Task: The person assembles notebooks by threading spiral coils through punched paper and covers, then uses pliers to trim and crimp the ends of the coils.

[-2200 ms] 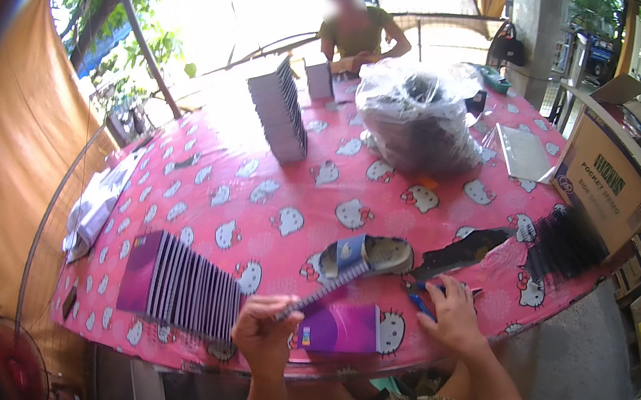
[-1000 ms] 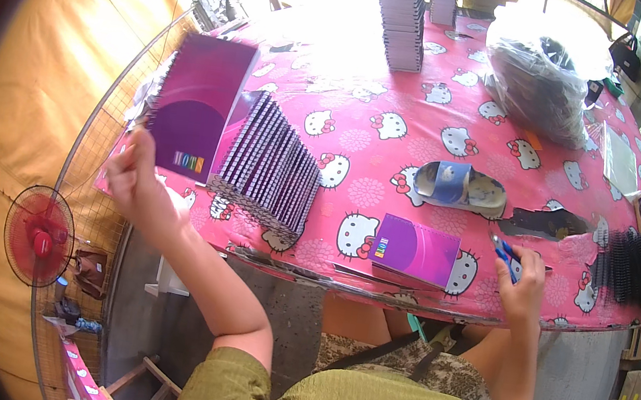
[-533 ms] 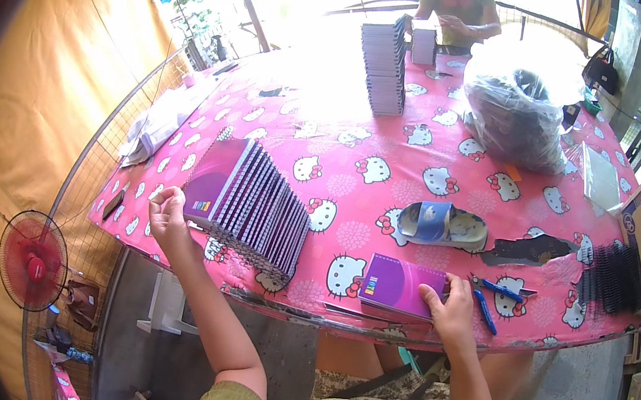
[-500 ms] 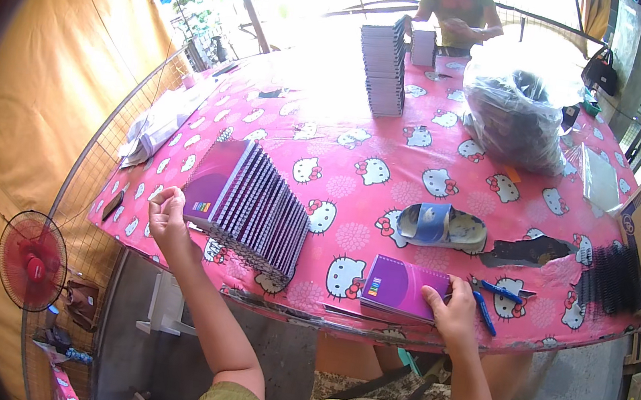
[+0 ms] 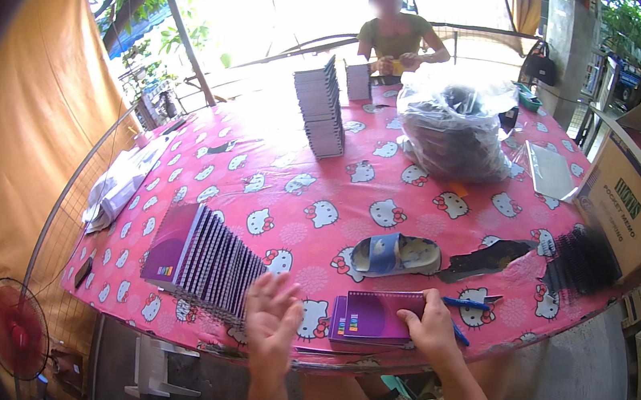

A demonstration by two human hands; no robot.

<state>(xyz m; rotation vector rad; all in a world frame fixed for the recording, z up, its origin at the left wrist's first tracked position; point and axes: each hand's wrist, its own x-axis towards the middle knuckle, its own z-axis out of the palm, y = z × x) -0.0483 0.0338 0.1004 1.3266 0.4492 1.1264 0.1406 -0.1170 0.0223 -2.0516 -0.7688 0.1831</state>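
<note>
The right hand (image 5: 433,328) presses flat on the purple spiral-bound notebook (image 5: 380,315), lying flat, long axis left-right; the left hand (image 5: 271,319) hovers open-fingered.

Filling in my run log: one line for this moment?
left hand: open, above table edge | right hand: on purple notebook | notebook row: left

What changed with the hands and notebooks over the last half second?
The left hand left the fanned row of notebooks and now hangs open in the air, near the purple notebook. The right hand remains pressed on that notebook. The pen, sandal and pink tablecloth look unchanged.
</note>
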